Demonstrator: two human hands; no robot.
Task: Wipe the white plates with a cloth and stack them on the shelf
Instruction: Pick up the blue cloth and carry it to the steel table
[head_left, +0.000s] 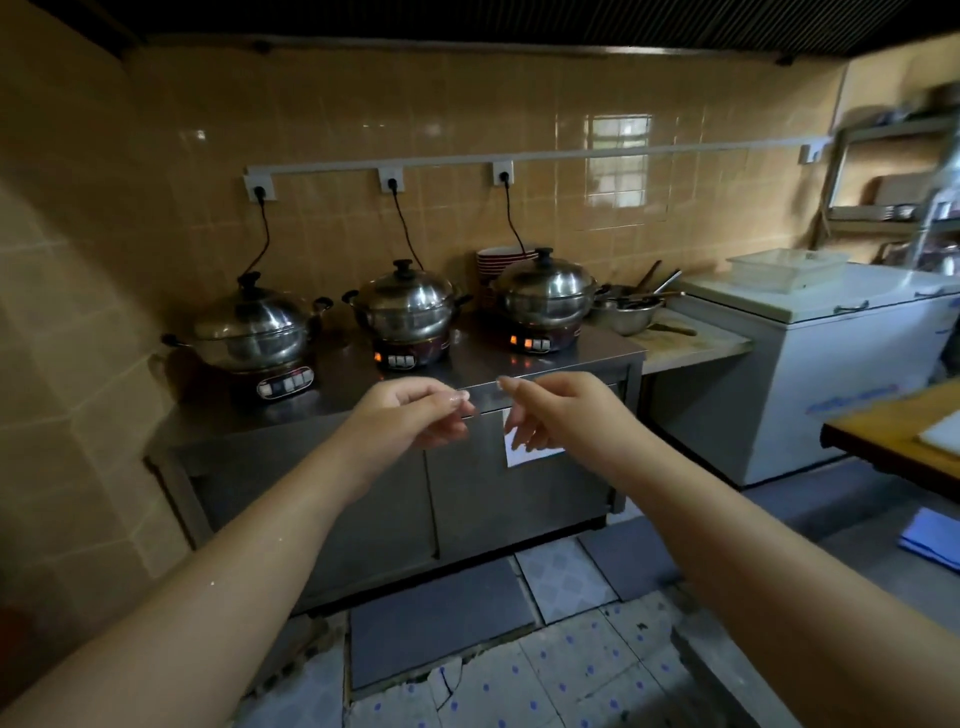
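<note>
Both my arms reach forward in front of a steel counter. My left hand (415, 413) has loosely curled fingers and holds nothing. My right hand (550, 410) also hangs relaxed and empty, fingers drooping. No white plates and no cloth show. A metal shelf rack (893, 176) stands blurred at the far right.
A steel cabinet counter (566, 366) carries three lidded electric pots (400, 312) plugged into wall sockets, a stack of red-rimmed bowls (501, 260) and a bowl of utensils (631, 312). To its right stands a white chest freezer (852, 374). A wooden table corner (883, 431) juts in at right.
</note>
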